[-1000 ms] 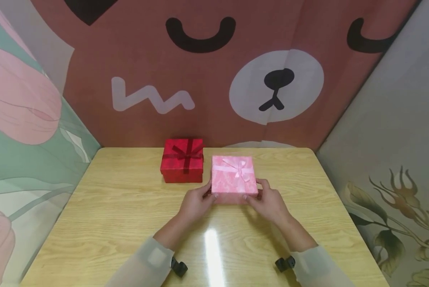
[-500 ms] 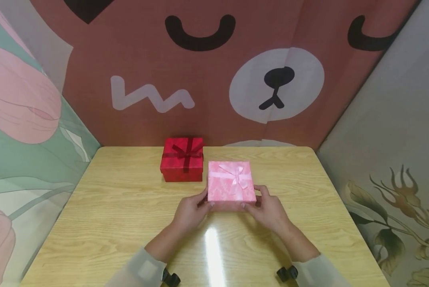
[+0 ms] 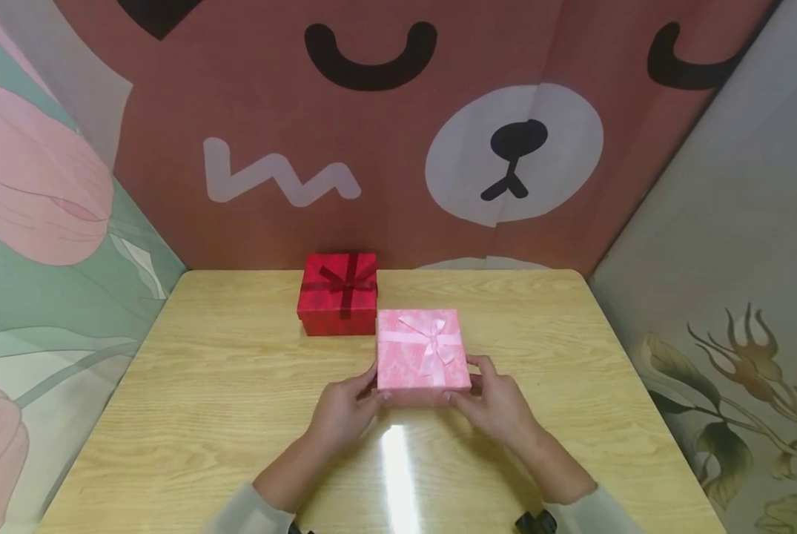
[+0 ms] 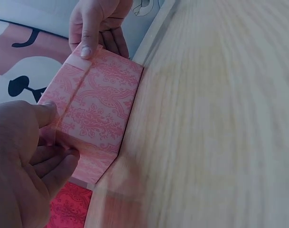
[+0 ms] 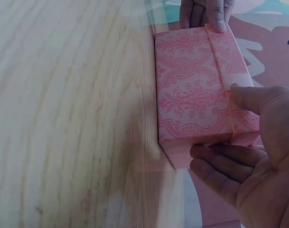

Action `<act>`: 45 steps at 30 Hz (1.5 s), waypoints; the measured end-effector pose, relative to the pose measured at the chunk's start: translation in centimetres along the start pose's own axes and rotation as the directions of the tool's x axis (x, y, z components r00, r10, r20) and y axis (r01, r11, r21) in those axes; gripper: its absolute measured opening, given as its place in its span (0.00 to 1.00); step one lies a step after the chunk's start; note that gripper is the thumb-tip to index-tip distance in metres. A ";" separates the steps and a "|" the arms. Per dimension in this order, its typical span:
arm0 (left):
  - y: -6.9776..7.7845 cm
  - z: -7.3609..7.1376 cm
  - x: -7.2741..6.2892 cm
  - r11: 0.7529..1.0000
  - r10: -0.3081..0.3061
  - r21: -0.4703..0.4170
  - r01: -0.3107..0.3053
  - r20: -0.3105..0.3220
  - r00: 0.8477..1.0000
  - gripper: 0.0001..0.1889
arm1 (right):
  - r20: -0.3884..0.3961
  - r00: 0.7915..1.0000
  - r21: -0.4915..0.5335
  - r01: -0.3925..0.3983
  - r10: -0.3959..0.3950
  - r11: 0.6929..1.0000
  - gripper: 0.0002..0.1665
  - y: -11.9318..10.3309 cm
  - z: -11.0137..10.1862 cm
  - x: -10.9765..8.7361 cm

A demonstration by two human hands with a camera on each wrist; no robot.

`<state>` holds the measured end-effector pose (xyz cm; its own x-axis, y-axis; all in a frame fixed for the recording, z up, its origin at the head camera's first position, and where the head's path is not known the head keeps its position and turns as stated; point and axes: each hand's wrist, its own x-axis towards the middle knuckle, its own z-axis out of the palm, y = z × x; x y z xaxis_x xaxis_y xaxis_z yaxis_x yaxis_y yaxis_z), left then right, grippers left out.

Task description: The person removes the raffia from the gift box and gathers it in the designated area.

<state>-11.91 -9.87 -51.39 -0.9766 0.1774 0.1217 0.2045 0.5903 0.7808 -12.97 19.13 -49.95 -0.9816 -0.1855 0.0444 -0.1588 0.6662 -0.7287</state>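
Observation:
A pink patterned gift box (image 3: pixel 411 363) with a pale ribbon bow on its lid sits on the wooden table, its lid on. My left hand (image 3: pixel 341 411) grips its left near corner, thumb on the front face and fingers along the side. At the opposite corner my right hand (image 3: pixel 501 408) holds it the same way. In the left wrist view, the left thumb lies near the lid seam of the gift box (image 4: pixel 101 99). The right wrist view shows the right fingertips (image 5: pixel 201 154) against the box's side wall.
Behind and left of the pink box stands a red gift box (image 3: pixel 338 297) with a dark ribbon, lid on. The wooden table (image 3: pixel 191 393) meets a brown bear-print backdrop (image 3: pixel 385 170) at its far edge. Printed cloth hangs at both sides.
Both hands have drawn the pink box toward the near edge and slightly left, keeping their hold. The red box stays where it was on the table.

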 end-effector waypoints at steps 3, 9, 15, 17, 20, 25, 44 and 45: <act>0.1 -0.3 -0.4 1.000 0.008 -0.007 -0.008 -0.011 1.000 0.33 | -0.007 1.000 -0.003 0.026 -0.026 1.000 0.43 -0.1 0.1 -0.1; -0.3 -0.5 -0.9 0.999 0.026 -0.024 -0.028 -0.060 0.998 0.31 | -0.021 0.995 -0.001 0.102 -0.102 0.995 0.42 -0.1 0.4 -0.1; -0.7 -0.8 -1.0 0.998 0.055 -0.034 -0.058 -0.085 0.995 0.31 | -0.068 0.980 -0.010 0.185 -0.185 0.983 0.40 -0.2 0.9 0.1; -0.7 -0.9 -1.1 0.999 0.037 -0.022 -0.039 -0.083 0.996 0.31 | -0.080 0.976 -0.007 0.203 -0.203 0.979 0.40 -0.3 1.0 0.2; -0.7 -1.1 -1.1 1.000 0.013 -0.004 -0.013 -0.075 0.997 0.32 | -0.097 0.972 -0.026 0.211 -0.212 0.977 0.40 -0.5 1.2 0.2; -0.7 -1.4 -1.1 1.000 0.011 0.022 -0.009 -0.075 0.997 0.31 | -0.112 0.971 -0.070 0.203 -0.210 0.977 0.42 -0.7 1.5 0.3; -0.5 -2.0 -1.7 0.985 0.133 0.132 -0.115 -0.131 0.983 0.30 | -0.148 0.945 -0.144 0.273 -0.293 0.951 0.43 -1.3 1.3 -0.2; -0.5 -2.0 -1.7 0.981 0.154 0.140 -0.134 -0.142 0.978 0.30 | -0.153 0.943 -0.145 0.276 -0.297 0.950 0.43 -1.3 1.3 -0.3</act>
<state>-10.48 -12.07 -50.74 -0.9329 0.1524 0.3264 0.3411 0.6654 0.6640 -12.36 17.35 -49.89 -0.8944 -0.2623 0.3623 -0.4368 0.6868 -0.5810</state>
